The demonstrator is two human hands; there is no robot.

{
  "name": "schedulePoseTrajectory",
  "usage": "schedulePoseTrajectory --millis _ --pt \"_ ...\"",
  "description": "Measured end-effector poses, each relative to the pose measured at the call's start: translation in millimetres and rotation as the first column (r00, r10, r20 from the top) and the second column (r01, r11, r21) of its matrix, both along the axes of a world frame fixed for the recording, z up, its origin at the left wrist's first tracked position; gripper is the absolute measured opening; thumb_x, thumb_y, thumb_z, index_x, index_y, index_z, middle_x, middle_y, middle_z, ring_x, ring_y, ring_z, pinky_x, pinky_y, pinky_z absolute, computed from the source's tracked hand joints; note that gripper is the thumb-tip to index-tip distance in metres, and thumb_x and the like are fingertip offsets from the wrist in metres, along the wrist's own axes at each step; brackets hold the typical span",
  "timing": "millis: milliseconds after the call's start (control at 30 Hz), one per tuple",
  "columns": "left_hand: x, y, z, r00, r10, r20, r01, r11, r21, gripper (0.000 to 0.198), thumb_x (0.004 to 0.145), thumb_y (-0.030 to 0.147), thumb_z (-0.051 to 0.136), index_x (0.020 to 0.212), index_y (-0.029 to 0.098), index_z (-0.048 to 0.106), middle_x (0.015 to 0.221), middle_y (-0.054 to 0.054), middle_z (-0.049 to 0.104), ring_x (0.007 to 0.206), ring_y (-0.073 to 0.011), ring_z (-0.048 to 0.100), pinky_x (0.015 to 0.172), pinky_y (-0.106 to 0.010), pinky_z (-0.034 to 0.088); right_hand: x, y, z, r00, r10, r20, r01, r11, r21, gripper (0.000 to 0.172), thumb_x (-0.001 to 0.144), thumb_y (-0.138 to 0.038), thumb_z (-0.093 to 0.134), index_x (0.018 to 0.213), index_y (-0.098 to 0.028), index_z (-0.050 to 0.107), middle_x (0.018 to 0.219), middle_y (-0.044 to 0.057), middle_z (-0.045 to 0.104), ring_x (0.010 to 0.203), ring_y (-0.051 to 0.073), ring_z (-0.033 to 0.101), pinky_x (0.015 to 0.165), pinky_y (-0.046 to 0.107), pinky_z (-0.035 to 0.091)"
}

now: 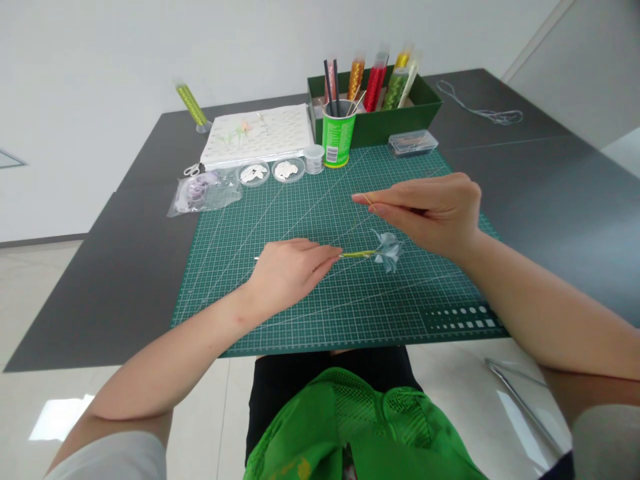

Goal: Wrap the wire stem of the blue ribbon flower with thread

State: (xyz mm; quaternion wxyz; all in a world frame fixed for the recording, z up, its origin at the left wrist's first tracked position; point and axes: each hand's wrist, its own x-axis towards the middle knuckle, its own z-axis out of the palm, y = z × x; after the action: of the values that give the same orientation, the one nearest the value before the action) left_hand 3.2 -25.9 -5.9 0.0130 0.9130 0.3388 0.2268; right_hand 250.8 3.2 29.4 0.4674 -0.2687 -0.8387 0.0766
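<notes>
"What could go wrong from here?"

"The pale blue, gauzy flower (389,252) on its slim yellow-green stem (357,254) is over the dark green gridded cutting mat (310,320). Its thin petals could crease if the right hand (425,210) brushed them, and a slack hold might let the stem twist."

"How is it held?"

"The left hand (295,267) is nearly closed, fingertips pinching the stem, with some stem showing between them and the petals."

"And the right?"

"Thumb and forefinger almost together, gripping a fine tan strand (371,202), apart from the flower. Thread or stick, it's too thin to tell."
</notes>
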Motion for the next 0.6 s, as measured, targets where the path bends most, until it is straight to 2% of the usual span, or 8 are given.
schedulePoseTrajectory --millis 167,300,400,600 --pt "-0.4 0.0 -1.7 0.999 -0.006 -0.032 0.005 1.000 -0.026 0.030 0.108 0.035 0.050 0.108 0.023 0.078 0.089 -0.001 0.081 0.078 -0.0147 0.076 0.062 -0.023 0.053 1.2 -3.2 2.6 0.996 -0.068 0.055 0.069 0.997 -0.022 0.019 0.100 -0.026 0.067 0.109 -0.032 0.083 0.094 0.000 0.082 0.070 0.015 0.076 0.057 0.025 0.060" --pt "-1.3 0.3 -3.5 0.999 -0.048 -0.014 0.049 0.998 0.039 0.027 0.107 0.034 0.053 0.109 0.023 0.078 0.089 0.001 0.081 0.075 -0.0133 0.075 0.061 -0.023 0.052 1.6 0.0 1.5 0.999 -0.031 0.034 0.031 0.999 -0.007 0.019 0.099 -0.026 0.067 0.109 -0.029 0.083 0.092 0.000 0.082 0.070 0.014 0.076 0.059 0.024 0.060" --pt "-2.0 0.4 -3.8 0.995 -0.095 0.010 0.094 0.991 0.096 0.024 0.107 0.031 0.055 0.110 0.023 0.078 0.094 0.002 0.082 0.076 -0.0130 0.075 0.062 -0.024 0.053 2.3 3.6 -1.0 0.999 -0.043 0.013 0.044 0.997 -0.060 0.017 0.099 -0.029 0.068 0.107 -0.030 0.083 0.092 0.000 0.082 0.071 0.015 0.076 0.060 0.025 0.060" --pt "-1.7 0.1 -1.6 0.987 -0.154 0.048 0.147 0.981 0.126 0.024 0.107 0.030 0.055 0.111 0.022 0.077 0.098 0.002 0.082 0.078 -0.0112 0.075 0.068 -0.023 0.057 4.2 8.7 -5.7 0.996 -0.086 0.015 0.087 0.983 -0.160 0.017 0.098 -0.036 0.068 0.105 -0.032 0.084 0.091 0.001 0.082 0.075 0.018 0.077 0.060 0.028 0.061"
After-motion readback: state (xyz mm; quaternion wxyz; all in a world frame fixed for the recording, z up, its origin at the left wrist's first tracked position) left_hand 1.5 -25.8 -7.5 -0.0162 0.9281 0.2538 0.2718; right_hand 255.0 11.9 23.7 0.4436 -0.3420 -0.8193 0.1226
